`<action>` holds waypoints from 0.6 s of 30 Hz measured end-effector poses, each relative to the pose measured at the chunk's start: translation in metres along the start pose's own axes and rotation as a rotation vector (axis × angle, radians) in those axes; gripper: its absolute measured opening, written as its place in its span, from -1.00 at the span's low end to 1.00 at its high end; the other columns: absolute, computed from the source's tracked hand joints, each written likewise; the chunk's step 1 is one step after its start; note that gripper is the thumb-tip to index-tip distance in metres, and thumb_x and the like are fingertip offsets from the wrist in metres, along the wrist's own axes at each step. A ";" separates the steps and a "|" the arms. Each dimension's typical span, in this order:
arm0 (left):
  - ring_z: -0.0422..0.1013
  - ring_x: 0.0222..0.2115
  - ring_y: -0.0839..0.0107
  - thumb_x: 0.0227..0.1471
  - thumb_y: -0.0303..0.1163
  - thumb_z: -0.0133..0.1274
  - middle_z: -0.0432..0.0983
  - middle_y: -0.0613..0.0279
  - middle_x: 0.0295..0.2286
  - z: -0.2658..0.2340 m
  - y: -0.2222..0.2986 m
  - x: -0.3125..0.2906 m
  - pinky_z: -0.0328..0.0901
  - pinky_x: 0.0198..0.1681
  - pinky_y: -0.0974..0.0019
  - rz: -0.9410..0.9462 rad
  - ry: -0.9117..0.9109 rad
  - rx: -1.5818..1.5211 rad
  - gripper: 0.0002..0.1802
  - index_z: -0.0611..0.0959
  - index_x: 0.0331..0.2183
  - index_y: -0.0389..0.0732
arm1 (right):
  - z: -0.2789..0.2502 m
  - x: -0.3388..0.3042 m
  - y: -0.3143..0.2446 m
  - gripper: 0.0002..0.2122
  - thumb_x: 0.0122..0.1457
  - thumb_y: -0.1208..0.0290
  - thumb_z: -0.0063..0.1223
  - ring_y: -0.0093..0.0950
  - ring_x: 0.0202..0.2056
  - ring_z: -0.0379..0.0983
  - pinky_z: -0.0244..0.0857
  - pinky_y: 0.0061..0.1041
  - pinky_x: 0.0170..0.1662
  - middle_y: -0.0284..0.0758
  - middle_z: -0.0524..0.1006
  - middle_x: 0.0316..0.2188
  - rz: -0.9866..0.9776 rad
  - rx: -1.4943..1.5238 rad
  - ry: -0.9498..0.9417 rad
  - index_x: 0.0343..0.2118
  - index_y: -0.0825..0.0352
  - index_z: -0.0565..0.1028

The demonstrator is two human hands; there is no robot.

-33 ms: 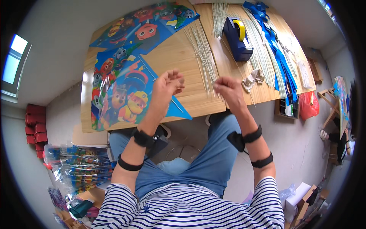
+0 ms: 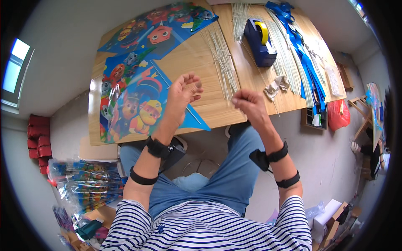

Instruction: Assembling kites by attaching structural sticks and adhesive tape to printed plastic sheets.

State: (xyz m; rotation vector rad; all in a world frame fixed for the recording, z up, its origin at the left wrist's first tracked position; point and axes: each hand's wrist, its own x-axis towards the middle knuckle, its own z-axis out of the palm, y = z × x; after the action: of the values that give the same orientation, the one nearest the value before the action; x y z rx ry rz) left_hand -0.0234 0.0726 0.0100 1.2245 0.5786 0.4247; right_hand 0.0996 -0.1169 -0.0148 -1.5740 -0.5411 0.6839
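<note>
My left hand [image 2: 183,95] hovers over the right edge of a blue printed plastic sheet [image 2: 134,98] with cartoon figures. Its fingers are loosely bent and apart, with nothing visible in them. Thin pale rods [image 2: 193,113] lie along that edge, partly hidden behind the hand. To the right, my right hand [image 2: 253,108] is above the table's front edge, thumb and fingertips pinched together. Whatever they hold, if anything, is too small to make out. Just beyond it lies a loose spread of thin white sticks [image 2: 224,62].
A second printed sheet [image 2: 161,34] lies farther back. On the right stand a dark blue tape dispenser [image 2: 260,52] with yellow tape, a crumpled whitish cloth [image 2: 277,86], more sticks and blue ribbons [image 2: 307,65]. A red bag [image 2: 338,113] hangs beside the table [image 2: 201,85].
The left hand's fingers have spread a little. My right hand has shifted slightly left and down, still pinched. The things on the table have stayed put.
</note>
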 end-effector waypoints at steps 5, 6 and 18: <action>0.52 -0.44 0.46 0.13 -0.39 0.12 0.58 0.17 -0.41 -0.006 -0.017 0.010 0.45 -0.31 0.42 -0.021 -0.217 -0.106 -0.84 0.57 -0.27 -0.27 | -0.008 -0.046 -0.008 -0.95 0.08 0.57 0.09 -0.69 -0.49 0.31 0.20 -0.66 -0.41 -0.48 0.43 -0.61 0.069 -0.001 -0.099 -0.48 0.42 0.53; 0.53 -0.47 0.45 0.12 -0.40 0.12 0.58 0.17 -0.42 -0.005 -0.020 0.008 0.46 -0.34 0.42 -0.045 -0.222 -0.113 -0.85 0.57 -0.28 -0.27 | -0.011 -0.048 -0.004 -0.95 0.07 0.57 0.09 -0.69 -0.49 0.31 0.20 -0.66 -0.42 -0.47 0.43 -0.61 0.049 -0.035 -0.086 -0.48 0.42 0.53; 0.50 -0.50 0.45 0.09 -0.51 0.12 0.56 0.12 -0.45 -0.007 -0.020 -0.006 0.44 -0.40 0.44 -0.150 -0.189 -0.123 -0.91 0.55 -0.31 -0.26 | -0.033 -0.039 0.006 -0.84 0.12 0.45 0.15 -0.71 -0.58 0.28 0.18 -0.63 -0.50 -0.50 0.42 -0.63 0.074 -0.093 0.013 -0.33 0.45 0.56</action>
State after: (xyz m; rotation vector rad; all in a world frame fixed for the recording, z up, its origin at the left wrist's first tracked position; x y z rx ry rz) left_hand -0.0330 0.0683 -0.0098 1.0814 0.4707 0.2122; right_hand 0.0946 -0.1682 -0.0150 -1.6916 -0.5135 0.7121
